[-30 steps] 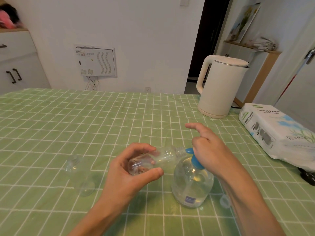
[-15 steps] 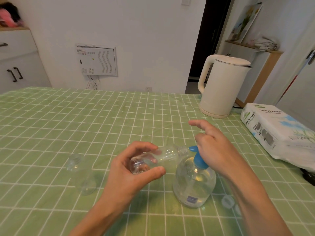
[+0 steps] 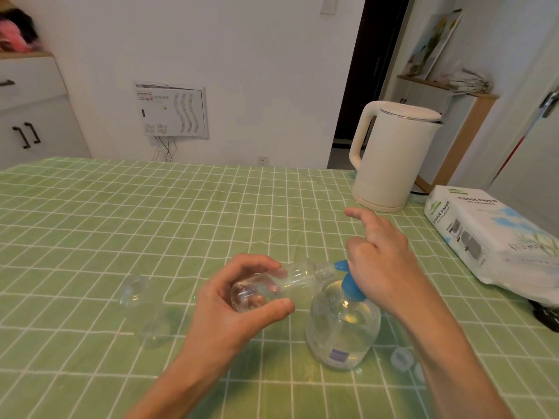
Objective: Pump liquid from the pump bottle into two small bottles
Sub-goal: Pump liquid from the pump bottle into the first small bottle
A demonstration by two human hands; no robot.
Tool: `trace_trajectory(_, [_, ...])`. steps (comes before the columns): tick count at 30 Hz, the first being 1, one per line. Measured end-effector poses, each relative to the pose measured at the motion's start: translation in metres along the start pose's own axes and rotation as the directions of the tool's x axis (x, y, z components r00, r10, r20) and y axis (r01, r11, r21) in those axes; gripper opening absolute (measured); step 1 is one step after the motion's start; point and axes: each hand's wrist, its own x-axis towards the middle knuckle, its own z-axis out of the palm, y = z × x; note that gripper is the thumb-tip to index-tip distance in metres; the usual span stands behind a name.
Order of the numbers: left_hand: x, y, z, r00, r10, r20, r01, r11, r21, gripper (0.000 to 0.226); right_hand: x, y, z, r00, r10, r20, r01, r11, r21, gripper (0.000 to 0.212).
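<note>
well, left grip (image 3: 230, 309) wraps small bottle (image 3: 292, 277); right grip (image 3: 384, 261) curls over pump head (image 3: 341, 265), forefinger out.

The right grip (image 3: 381, 261) covers the top of the pump bottle (image 3: 341, 328). Only the blue spout and collar show, and how the palm meets the top cannot be told. The left grip (image 3: 239, 306) hides the middle of the small bottle (image 3: 298, 275). Right of the pump bottle, the frame edge cuts off a black object (image 3: 546, 317) and the tissue pack (image 3: 496, 237). The print on the pump bottle's label (image 3: 338, 355) is too small to read.
</note>
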Motion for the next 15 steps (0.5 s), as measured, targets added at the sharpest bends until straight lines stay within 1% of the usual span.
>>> trace_trajectory(10, [-0.0012, 0.0001, 0.0021, 1.000, -0.015, -0.006, 0.015, 0.999, -0.029, 0.043, -0.0018, 0.0011, 0.0058, 0.996, 0.026, 0.088, -0.032, 0.997, 0.065, 0.063])
trace_trajectory(15, [-0.0017, -0.0001, 0.0032, 1.000, -0.019, 0.005, 0.019, 1.000, -0.011, 0.042, -0.0010, 0.0004, 0.0024, 0.997, 0.030, 0.069, -0.035, 0.997, 0.068, 0.058])
